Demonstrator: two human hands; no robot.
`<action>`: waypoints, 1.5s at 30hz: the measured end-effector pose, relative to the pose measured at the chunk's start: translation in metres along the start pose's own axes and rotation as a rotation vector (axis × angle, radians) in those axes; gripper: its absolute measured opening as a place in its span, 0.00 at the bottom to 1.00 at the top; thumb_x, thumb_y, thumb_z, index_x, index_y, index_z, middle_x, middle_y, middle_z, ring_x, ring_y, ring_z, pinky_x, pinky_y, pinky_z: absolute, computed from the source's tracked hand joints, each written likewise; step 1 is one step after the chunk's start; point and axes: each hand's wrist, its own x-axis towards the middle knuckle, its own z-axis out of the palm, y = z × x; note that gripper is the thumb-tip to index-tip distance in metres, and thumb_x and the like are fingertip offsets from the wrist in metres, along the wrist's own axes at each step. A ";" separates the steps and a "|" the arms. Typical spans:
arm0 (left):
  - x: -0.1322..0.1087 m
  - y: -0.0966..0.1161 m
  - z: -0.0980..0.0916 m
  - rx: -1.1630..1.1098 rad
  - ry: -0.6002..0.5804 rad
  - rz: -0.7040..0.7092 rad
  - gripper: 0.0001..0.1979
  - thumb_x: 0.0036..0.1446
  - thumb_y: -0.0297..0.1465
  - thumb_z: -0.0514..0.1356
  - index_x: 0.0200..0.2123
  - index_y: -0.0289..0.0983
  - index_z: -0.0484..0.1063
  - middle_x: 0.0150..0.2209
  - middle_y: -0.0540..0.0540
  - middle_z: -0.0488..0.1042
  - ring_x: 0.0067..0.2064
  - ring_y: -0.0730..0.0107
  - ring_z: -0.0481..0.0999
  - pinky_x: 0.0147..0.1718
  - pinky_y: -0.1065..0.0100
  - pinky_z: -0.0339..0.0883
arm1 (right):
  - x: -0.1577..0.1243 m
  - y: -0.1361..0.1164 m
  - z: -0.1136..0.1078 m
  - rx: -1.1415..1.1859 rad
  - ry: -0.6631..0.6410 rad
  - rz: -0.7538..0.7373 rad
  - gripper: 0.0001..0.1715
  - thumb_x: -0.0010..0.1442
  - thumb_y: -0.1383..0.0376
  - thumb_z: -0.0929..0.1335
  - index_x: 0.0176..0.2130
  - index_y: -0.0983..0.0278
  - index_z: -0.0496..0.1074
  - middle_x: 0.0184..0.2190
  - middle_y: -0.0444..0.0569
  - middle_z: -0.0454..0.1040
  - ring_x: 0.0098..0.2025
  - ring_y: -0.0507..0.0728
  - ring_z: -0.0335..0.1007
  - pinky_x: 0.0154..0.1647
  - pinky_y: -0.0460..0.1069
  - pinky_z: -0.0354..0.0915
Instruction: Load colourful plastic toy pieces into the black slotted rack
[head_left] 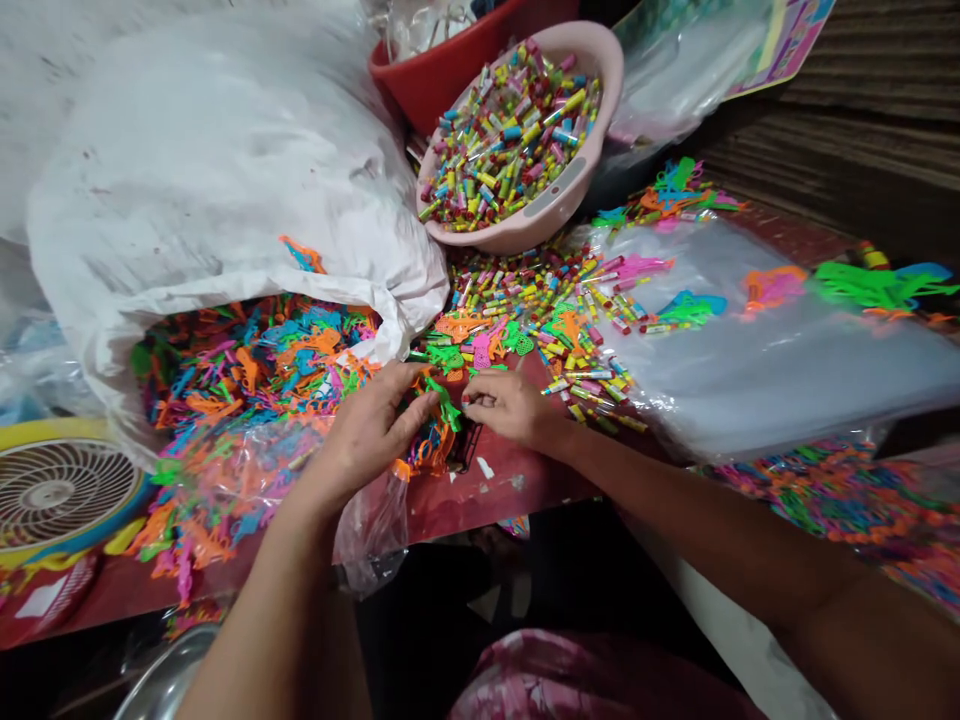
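My left hand rests at the mouth of a big white sack full of small bright plastic toys, its fingers curled round a green plastic piece. My right hand lies just to the right, fingers pinched together at the same green piece. Orange toy pieces lie beneath both hands on the red table. Loose little coloured tubes are scattered just beyond my hands.
A pink bowl full of coloured tubes stands at the back, with a red basin behind it. A stack of clear plastic bags lies to the right, toys on it. A small fan sits at the left edge.
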 end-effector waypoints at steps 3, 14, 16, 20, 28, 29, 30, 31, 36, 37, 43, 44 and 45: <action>0.000 -0.001 -0.001 -0.047 -0.012 0.021 0.19 0.65 0.44 0.52 0.51 0.39 0.71 0.45 0.44 0.74 0.46 0.63 0.74 0.46 0.64 0.66 | -0.001 0.001 0.003 0.002 -0.014 0.040 0.02 0.57 0.68 0.69 0.34 0.64 0.73 0.30 0.43 0.70 0.31 0.51 0.63 0.33 0.46 0.55; 0.003 0.003 0.001 0.056 -0.028 0.008 0.21 0.66 0.46 0.50 0.50 0.38 0.71 0.43 0.44 0.74 0.45 0.61 0.74 0.44 0.62 0.67 | 0.032 -0.021 -0.047 -0.049 0.335 0.099 0.15 0.67 0.59 0.64 0.30 0.64 0.68 0.23 0.42 0.67 0.26 0.51 0.60 0.29 0.46 0.54; 0.002 0.003 0.001 0.058 -0.005 0.003 0.23 0.65 0.47 0.51 0.54 0.40 0.70 0.46 0.44 0.73 0.47 0.60 0.74 0.45 0.61 0.67 | 0.037 -0.024 -0.056 -0.249 0.304 0.134 0.11 0.65 0.61 0.66 0.32 0.65 0.71 0.27 0.47 0.71 0.31 0.54 0.65 0.33 0.48 0.57; -0.003 0.002 0.001 0.008 0.087 0.042 0.27 0.63 0.46 0.56 0.62 0.44 0.63 0.51 0.44 0.72 0.50 0.61 0.73 0.49 0.61 0.67 | 0.025 -0.019 -0.049 -0.413 0.100 0.164 0.15 0.61 0.69 0.68 0.48 0.68 0.73 0.41 0.56 0.76 0.41 0.59 0.70 0.40 0.50 0.61; -0.021 0.006 -0.013 -0.060 0.607 0.014 0.17 0.62 0.39 0.60 0.52 0.41 0.74 0.39 0.48 0.74 0.31 0.75 0.68 0.35 0.71 0.65 | 0.006 -0.012 -0.016 0.293 -0.260 0.095 0.19 0.54 0.69 0.68 0.47 0.65 0.76 0.24 0.38 0.70 0.25 0.49 0.61 0.27 0.43 0.56; -0.027 0.009 -0.018 -0.039 0.656 -0.010 0.16 0.62 0.39 0.60 0.50 0.40 0.75 0.37 0.49 0.73 0.32 0.75 0.68 0.35 0.70 0.65 | 0.006 -0.012 -0.014 0.302 -0.244 0.098 0.18 0.54 0.69 0.68 0.46 0.66 0.76 0.23 0.38 0.68 0.24 0.48 0.59 0.25 0.43 0.54; -0.036 0.013 -0.024 -0.022 0.708 -0.042 0.14 0.62 0.39 0.59 0.48 0.40 0.76 0.35 0.49 0.73 0.33 0.74 0.69 0.36 0.70 0.65 | 0.006 -0.012 -0.011 0.302 -0.219 0.101 0.18 0.54 0.68 0.68 0.45 0.66 0.76 0.22 0.37 0.67 0.23 0.48 0.57 0.25 0.43 0.52; -0.046 0.017 -0.028 -0.015 0.764 -0.084 0.13 0.63 0.39 0.59 0.46 0.40 0.77 0.34 0.50 0.73 0.33 0.73 0.70 0.36 0.70 0.65 | 0.007 -0.011 -0.010 0.300 -0.197 0.101 0.17 0.53 0.68 0.68 0.44 0.66 0.76 0.22 0.37 0.67 0.24 0.48 0.57 0.25 0.43 0.52; -0.115 0.031 -0.001 -0.078 0.968 -0.264 0.11 0.63 0.36 0.58 0.31 0.37 0.73 0.27 0.52 0.71 0.30 0.74 0.69 0.32 0.70 0.62 | 0.009 -0.012 -0.007 0.312 -0.198 0.048 0.09 0.51 0.69 0.69 0.36 0.66 0.74 0.25 0.39 0.69 0.27 0.48 0.60 0.29 0.43 0.56; -0.127 0.033 0.015 -0.101 0.955 -0.250 0.11 0.63 0.36 0.59 0.29 0.37 0.72 0.26 0.53 0.70 0.29 0.74 0.69 0.32 0.70 0.62 | 0.008 -0.014 -0.006 0.311 -0.201 0.042 0.09 0.51 0.69 0.69 0.35 0.66 0.74 0.25 0.39 0.69 0.27 0.48 0.60 0.30 0.43 0.56; -0.152 0.025 0.118 -0.194 0.667 -0.416 0.11 0.57 0.40 0.64 0.35 0.38 0.72 0.30 0.51 0.70 0.30 0.72 0.70 0.30 0.70 0.64 | -0.012 -0.036 0.012 0.251 -0.230 0.079 0.14 0.53 0.69 0.68 0.42 0.64 0.74 0.26 0.39 0.71 0.26 0.48 0.62 0.27 0.43 0.57; -0.151 0.022 0.126 -0.176 0.651 -0.457 0.13 0.56 0.42 0.65 0.33 0.38 0.71 0.29 0.51 0.69 0.30 0.71 0.69 0.30 0.70 0.63 | -0.016 -0.039 0.016 0.243 -0.244 0.087 0.15 0.53 0.69 0.68 0.42 0.64 0.73 0.27 0.39 0.71 0.26 0.48 0.62 0.27 0.43 0.57; -0.150 0.019 0.131 -0.161 0.652 -0.493 0.14 0.56 0.43 0.64 0.31 0.38 0.69 0.29 0.51 0.67 0.30 0.71 0.68 0.30 0.69 0.63 | -0.019 -0.041 0.018 0.249 -0.255 0.093 0.15 0.52 0.69 0.68 0.43 0.64 0.73 0.27 0.40 0.72 0.26 0.48 0.63 0.27 0.43 0.58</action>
